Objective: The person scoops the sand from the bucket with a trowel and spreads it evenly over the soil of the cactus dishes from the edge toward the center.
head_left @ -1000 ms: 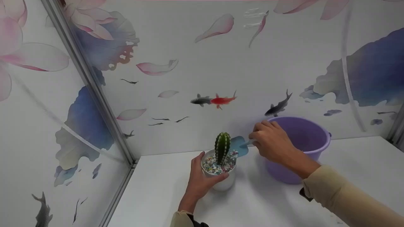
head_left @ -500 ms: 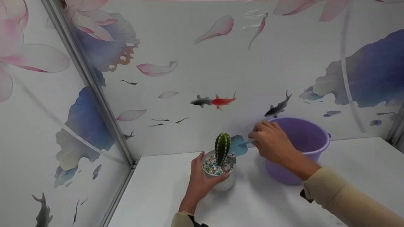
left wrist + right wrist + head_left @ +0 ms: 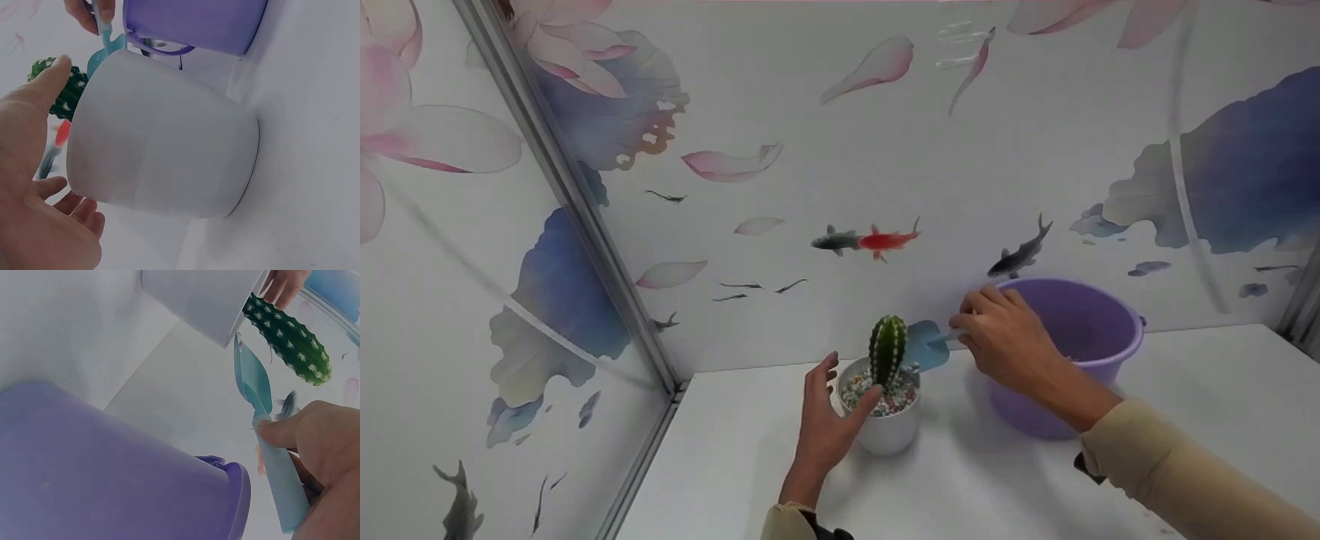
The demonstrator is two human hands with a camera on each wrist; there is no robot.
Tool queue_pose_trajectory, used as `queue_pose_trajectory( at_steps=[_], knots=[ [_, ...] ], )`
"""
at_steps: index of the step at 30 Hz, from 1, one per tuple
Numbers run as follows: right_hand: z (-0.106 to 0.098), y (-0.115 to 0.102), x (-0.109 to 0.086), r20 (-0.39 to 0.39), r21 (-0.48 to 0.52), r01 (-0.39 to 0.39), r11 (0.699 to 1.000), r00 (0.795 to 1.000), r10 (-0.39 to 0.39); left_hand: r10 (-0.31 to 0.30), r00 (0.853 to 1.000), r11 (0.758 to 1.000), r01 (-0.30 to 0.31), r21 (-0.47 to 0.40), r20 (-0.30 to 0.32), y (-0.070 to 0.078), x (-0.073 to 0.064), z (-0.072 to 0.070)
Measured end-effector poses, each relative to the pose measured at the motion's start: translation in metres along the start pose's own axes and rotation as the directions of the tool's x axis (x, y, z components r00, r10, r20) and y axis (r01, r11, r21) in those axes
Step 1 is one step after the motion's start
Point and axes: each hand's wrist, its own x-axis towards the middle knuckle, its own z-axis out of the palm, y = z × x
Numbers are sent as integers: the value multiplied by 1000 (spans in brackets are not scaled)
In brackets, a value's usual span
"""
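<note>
A green cactus (image 3: pixel 889 346) stands upright in a white pot (image 3: pixel 889 436), with multicoloured pebbles (image 3: pixel 901 397) around its base. My left hand (image 3: pixel 825 424) is at the pot's left side, fingers spread and thumb raised in front of the rim. In the left wrist view, the left fingertips (image 3: pixel 84 209) lie right by the pot's rim. My right hand (image 3: pixel 1001 334) grips the handle of a small light-blue trowel (image 3: pixel 251 374). The trowel's blade points toward the pot, its tip at the rim on the cactus's right.
A purple bucket (image 3: pixel 1027 416) stands on the white table (image 3: pixel 720 450) right of the pot, partly behind my right hand. Behind the table rises a white panel (image 3: pixel 780 322) printed with fish and petals. A metal frame post (image 3: pixel 577 210) runs along the left corner.
My left hand has let go of the pot; its fingers lifted and the thumb rose off the pot's front. The right hand and trowel stay nearly still.
</note>
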Motion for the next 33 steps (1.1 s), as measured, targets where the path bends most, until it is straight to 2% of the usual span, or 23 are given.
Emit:
queue_pose_trajectory(
  at_steps=[5,9,12,18,24,28,33],
  knots=[
    [1,1,1,1,-11,9,1000,1000,-9,19,997,999,-20,-24,-76,-2,3,-1],
    [2,2,1,-10,-16,12,1000,1000,-12,48,992,998,-52,-30,-114,-1,3,-3],
    [2,3,0,-20,-18,7,1000,1000,-8,53,992,998,-56,-25,-113,0,3,-3],
    [3,4,-2,-23,-18,-11,1000,1000,10,25,997,999,-27,-33,-77,1,2,-3],
    [-3,6,-2,-22,19,-27,999,999,27,43,995,999,-45,-23,-89,1,1,-5],
    [-12,18,-8,-53,101,-78,992,995,84,61,994,997,-64,-31,-90,3,-1,-6],
    [-26,44,-22,-58,165,-214,963,972,226,65,995,998,-65,-1,-79,4,-3,-8]
  ],
)
